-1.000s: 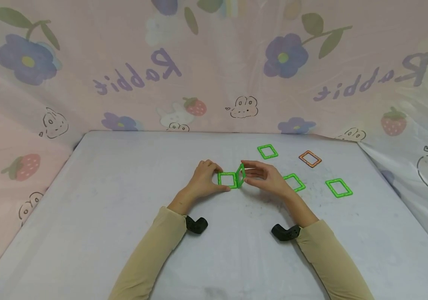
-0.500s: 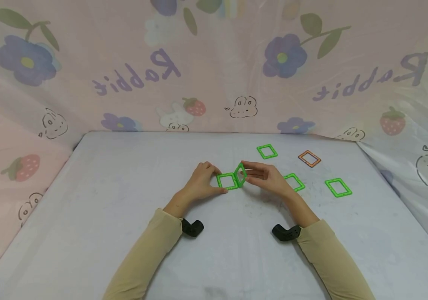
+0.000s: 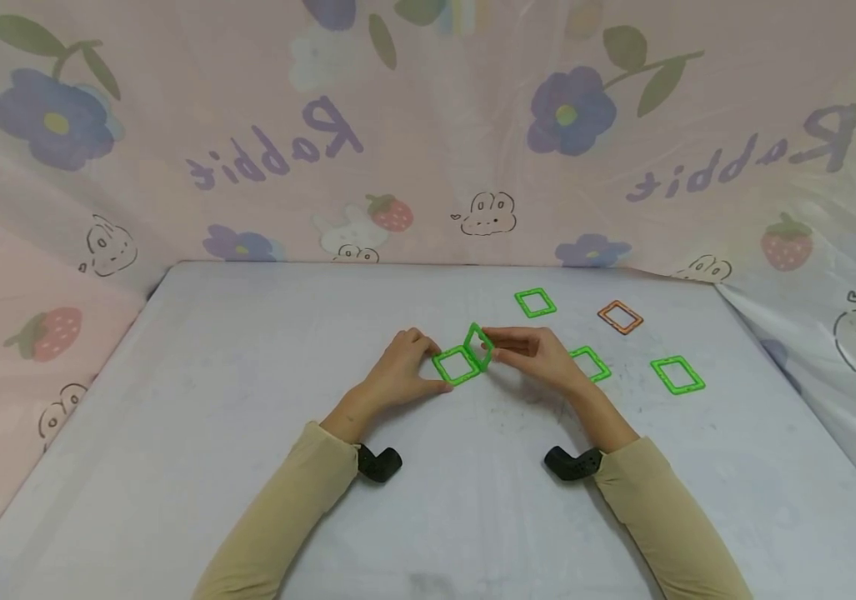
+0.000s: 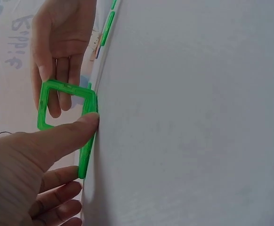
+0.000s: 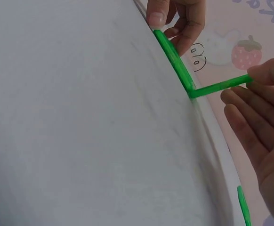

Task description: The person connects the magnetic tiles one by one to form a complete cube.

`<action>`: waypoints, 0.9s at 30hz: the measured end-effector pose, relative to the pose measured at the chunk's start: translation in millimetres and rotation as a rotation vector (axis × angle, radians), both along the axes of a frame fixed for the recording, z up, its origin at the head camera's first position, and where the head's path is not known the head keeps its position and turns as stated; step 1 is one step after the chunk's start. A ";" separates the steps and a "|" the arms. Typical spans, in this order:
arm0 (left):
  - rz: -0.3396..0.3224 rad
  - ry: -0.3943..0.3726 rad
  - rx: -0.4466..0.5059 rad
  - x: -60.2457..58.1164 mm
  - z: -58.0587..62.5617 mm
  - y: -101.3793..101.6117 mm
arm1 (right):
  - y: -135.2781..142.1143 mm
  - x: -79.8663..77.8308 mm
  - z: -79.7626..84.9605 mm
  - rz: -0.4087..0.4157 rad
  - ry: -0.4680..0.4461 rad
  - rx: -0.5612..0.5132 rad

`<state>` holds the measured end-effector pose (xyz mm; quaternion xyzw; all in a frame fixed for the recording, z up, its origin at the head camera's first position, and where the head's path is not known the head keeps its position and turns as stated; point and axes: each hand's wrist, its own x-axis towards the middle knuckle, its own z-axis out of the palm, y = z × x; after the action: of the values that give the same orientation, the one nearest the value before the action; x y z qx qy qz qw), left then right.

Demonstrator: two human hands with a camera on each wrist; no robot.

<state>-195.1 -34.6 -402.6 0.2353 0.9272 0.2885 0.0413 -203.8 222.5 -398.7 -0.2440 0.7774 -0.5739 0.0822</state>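
Two green square magnetic tiles, hollow like frames, meet edge to edge in the middle of the table. One, the flat tile [image 3: 467, 377], lies on the tabletop, and my left hand [image 3: 397, 367] grips its far and near sides between fingers and thumb. Its partner, the raised tile [image 5: 221, 86], stands up steeply from the shared edge. My right hand [image 3: 536, 354] pinches the raised tile's outer edge, thumb in front and the other fingers extended behind. In the left wrist view, the left thumb covers part of the joint.
Right of the hands lie a green tile [image 3: 543, 314] at the back, an orange tile [image 3: 611, 326], a green tile [image 3: 599, 359] partly behind the right wrist, and another green tile [image 3: 690, 390] farther right. A printed curtain [image 3: 428, 167] hangs behind the white table [image 3: 247, 350].
The joined pair has turned on the table, the flat tile's near side shifting left and toward me. More of the raised tile's opening shows. My left hand and forearm have moved slightly left.
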 end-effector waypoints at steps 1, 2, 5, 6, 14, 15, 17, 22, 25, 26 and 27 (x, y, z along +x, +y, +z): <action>0.000 -0.001 0.005 1.1 0.7 0.2 | -0.5 -0.1 0.0 0.004 0.000 -0.007; -0.001 -0.005 0.006 2.1 1.3 0.4 | -0.8 -0.2 -0.3 0.009 0.001 -0.017; -0.006 -0.002 0.014 4.7 2.6 1.2 | -1.6 -1.0 -1.8 0.027 0.012 -0.047; -0.008 -0.001 0.016 5.3 3.0 1.4 | -1.8 -1.1 -2.2 0.033 0.015 -0.059; -0.020 0.001 0.037 7.5 3.2 1.8 | -3.2 -2.6 -3.0 0.043 0.024 -0.083; -0.021 0.004 0.039 7.6 3.0 1.7 | -3.3 -3.1 -3.4 0.044 0.024 -0.082; -0.027 0.008 0.041 7.5 2.6 1.5 | -3.5 -3.6 -3.7 0.041 0.029 -0.077; -0.040 0.017 0.035 7.3 1.6 1.2 | -4.5 -4.5 -4.3 0.013 0.040 -0.052; -0.042 0.019 0.035 7.1 1.0 1.4 | -5.3 -5.6 -4.9 0.002 0.047 -0.040; -0.042 0.021 0.037 7.1 0.8 1.5 | -5.6 -6.0 -5.0 -0.001 0.050 -0.038; -0.042 0.022 0.037 7.2 0.8 1.7 | -5.8 -6.2 -5.0 -0.003 0.053 -0.038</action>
<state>-187.9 -33.0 -401.9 0.2586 0.9170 0.3021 0.0326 -210.1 216.7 -403.6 -0.2596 0.7687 -0.5818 0.0562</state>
